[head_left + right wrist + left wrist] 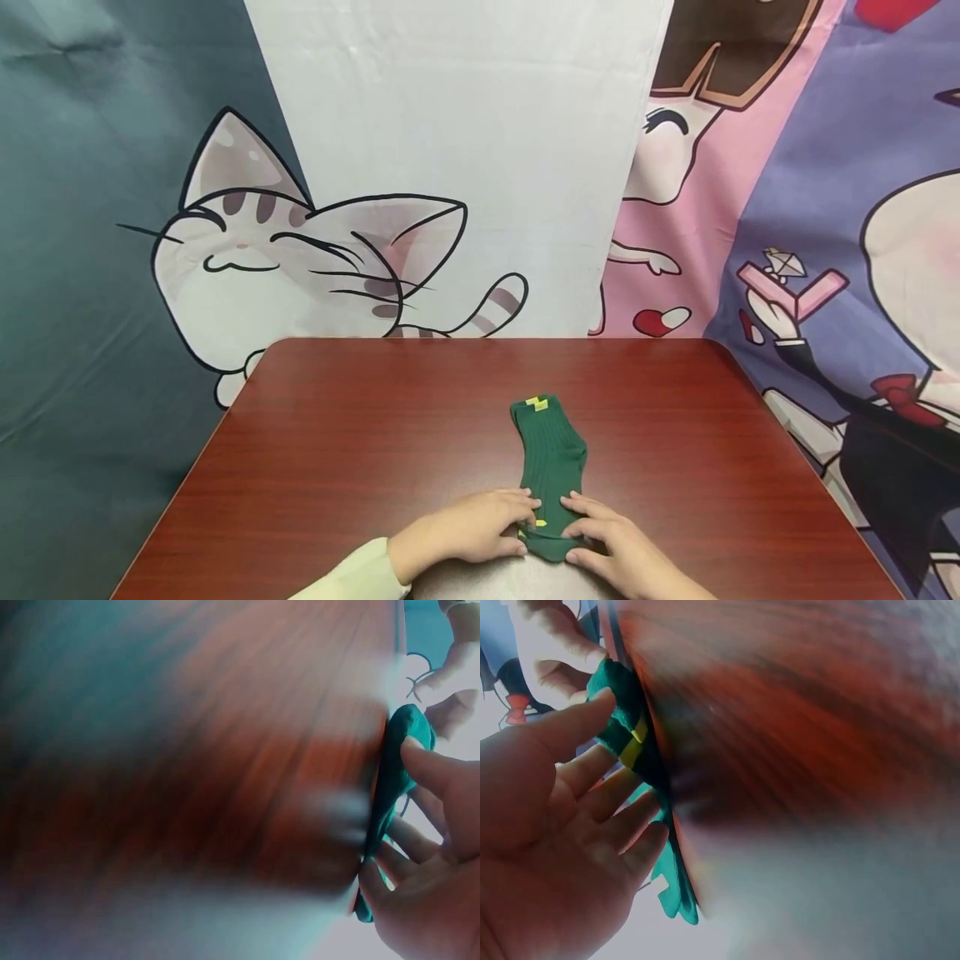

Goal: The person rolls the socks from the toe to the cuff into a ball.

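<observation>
A pair of dark green ribbed socks (553,467) lies lengthwise on the table, with yellow marks at the far end and near the close end. The close end is turned up in a small fold. My left hand (491,525) holds the left side of this fold, its thumb on the near edge and its fingers over the top. On the right side, my right hand (618,546) grips the same end, thumb low and fingers bent above. Both wrist views show the thumbs against the green fabric (619,682), (405,727); parts of the fingers are hidden behind it.
The reddish-brown wooden table (360,433) has rounded far corners. Behind it hangs a cloth backdrop (465,100) printed with a cartoon cat and cartoon figures. A pale sleeve (360,575) covers the left forearm.
</observation>
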